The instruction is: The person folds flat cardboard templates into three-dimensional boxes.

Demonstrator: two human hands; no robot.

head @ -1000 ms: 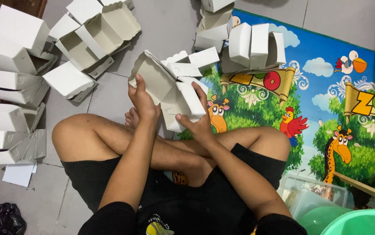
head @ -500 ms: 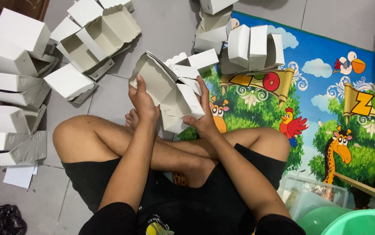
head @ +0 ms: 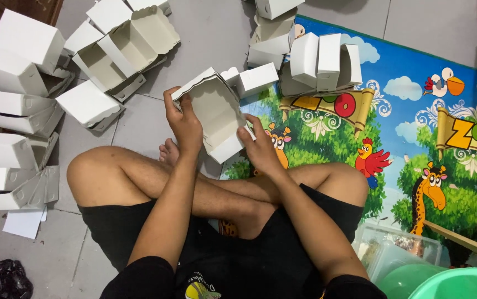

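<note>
I sit cross-legged on the floor, holding a half-folded white cardboard box point(head: 214, 113) above my knees. My left hand point(head: 183, 123) grips its left wall, thumb inside along the scalloped flap. On the box's right side my right hand point(head: 258, 147) presses with its fingers curled over the near corner. The box's grey inside faces me and its lid flap stands open toward the far side.
Folded white boxes lie in piles at the left point(head: 19, 102), at the far left-centre point(head: 122, 47) and at the far centre on the colourful cartoon play mat point(head: 327, 61). A clear plastic tub point(head: 393, 252) and a green basin point(head: 454, 283) sit at the right near corner. A black bag point(head: 0, 279) lies at the lower left.
The box's side walls have been folded in, so it looks more closed and compact. My right hand has shifted from under the box to its right corner.
</note>
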